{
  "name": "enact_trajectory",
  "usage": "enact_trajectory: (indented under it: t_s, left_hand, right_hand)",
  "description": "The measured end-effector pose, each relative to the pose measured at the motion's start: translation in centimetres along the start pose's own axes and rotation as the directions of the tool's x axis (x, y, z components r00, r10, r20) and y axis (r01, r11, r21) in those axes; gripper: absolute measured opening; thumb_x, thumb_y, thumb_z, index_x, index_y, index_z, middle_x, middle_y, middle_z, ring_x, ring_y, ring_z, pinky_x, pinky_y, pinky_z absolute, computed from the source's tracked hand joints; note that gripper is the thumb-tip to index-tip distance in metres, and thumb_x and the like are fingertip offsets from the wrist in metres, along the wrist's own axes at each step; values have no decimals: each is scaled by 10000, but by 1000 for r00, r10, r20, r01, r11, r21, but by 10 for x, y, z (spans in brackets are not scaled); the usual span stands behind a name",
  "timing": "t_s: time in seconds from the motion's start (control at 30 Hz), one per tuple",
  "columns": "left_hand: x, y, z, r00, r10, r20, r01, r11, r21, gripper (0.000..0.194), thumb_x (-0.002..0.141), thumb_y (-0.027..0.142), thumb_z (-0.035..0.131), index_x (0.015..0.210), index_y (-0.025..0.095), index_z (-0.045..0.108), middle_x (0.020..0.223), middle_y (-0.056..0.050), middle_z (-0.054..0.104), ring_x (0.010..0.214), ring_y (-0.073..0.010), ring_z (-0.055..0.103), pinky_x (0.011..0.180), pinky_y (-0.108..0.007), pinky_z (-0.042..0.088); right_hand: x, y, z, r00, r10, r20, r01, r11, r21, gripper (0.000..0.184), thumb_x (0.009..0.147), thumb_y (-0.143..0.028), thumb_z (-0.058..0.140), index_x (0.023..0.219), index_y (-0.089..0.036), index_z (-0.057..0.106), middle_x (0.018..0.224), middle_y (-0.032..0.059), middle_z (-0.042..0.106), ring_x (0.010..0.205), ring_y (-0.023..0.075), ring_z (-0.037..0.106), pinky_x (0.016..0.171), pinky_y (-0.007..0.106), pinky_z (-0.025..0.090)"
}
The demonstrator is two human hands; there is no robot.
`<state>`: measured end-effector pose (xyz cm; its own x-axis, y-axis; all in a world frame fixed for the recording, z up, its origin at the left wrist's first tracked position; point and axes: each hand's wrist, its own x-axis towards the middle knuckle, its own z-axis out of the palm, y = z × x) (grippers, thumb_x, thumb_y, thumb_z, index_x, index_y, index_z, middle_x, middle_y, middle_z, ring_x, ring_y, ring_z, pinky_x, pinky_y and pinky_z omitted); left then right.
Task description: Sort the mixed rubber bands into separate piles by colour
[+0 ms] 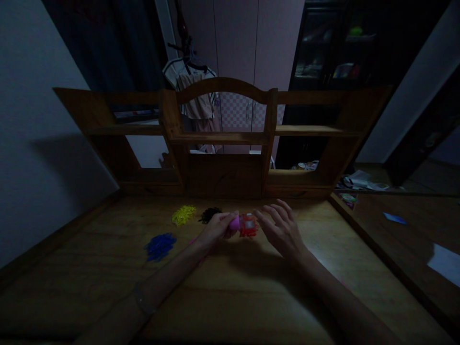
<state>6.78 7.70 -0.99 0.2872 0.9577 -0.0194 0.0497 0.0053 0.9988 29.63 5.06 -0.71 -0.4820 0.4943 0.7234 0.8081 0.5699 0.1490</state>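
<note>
My left hand (218,227) is closed around the pink-purple end of a small container (235,223), held sideways above the desk. Its other end looks clear and points right, over or in front of small red pieces (248,226); I cannot tell whether the red is inside it or behind. My right hand (281,229) hovers just right of the red pieces, fingers spread and holding nothing. Left of my hands lie loose piles of small thin pieces: yellow (183,215), blue (160,247) and black (210,214). Pink pieces (193,241) show partly beneath my left forearm.
A wooden shelf unit (220,138) stands along the back of the wooden desk (172,297). A raised edge (373,251) borders the desk on the right. Beyond it are a blue packet (394,218) and white paper (445,263). The room is dim.
</note>
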Motion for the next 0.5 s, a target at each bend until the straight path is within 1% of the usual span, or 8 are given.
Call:
enact_trajectory:
  t_s: [0.1,0.2,0.3,0.4,0.43,0.5]
  left_hand:
    - [6,15,-3,995,-96,39,92,992,87,538,780,674,493,685,149,562,489,36,485,390,-68,392,402,-188,266]
    - [18,28,-7,973,-214,92,193,961,197,577,768,696,470,625,144,560,431,30,463,346,-72,367,381,-197,234]
    - [34,38,-6,956,-268,119,229,936,268,577,775,684,452,583,149,556,374,30,428,312,-83,348,364,-208,202]
    - [47,49,0,953,-272,130,218,920,326,619,775,707,433,569,142,580,356,16,434,307,-95,364,357,-223,214]
    - [50,52,4,959,-243,145,183,922,341,642,777,719,421,575,134,594,375,1,465,324,-103,397,363,-226,242]
    - [54,59,12,975,-118,190,49,942,333,627,779,709,452,672,119,638,505,-34,580,422,-124,506,415,-230,342]
  right_hand:
    - [3,0,-4,999,15,43,-15,1000,0,446,874,-140,540,1305,-254,535,1138,82,603,1053,228,523,1087,500,295]
    - [5,-2,-8,998,52,46,-52,999,-2,398,883,-175,535,1277,-234,555,1102,84,611,1011,223,532,1079,485,297]
    - [6,-4,-11,994,106,24,-106,994,-21,420,864,-156,542,1276,-235,554,1106,89,604,1028,240,518,1051,472,314]
    - [6,-3,-13,988,156,15,-156,987,-28,437,858,-145,534,1285,-236,546,1099,94,604,1019,251,514,988,445,353]
    - [5,-2,-14,983,183,17,-182,983,-24,430,861,-151,531,1283,-234,545,1090,94,606,1007,251,518,962,432,365]
    - [3,3,-14,964,264,16,-264,965,-11,402,864,-183,540,1264,-226,553,1057,94,611,975,248,528,908,406,384]
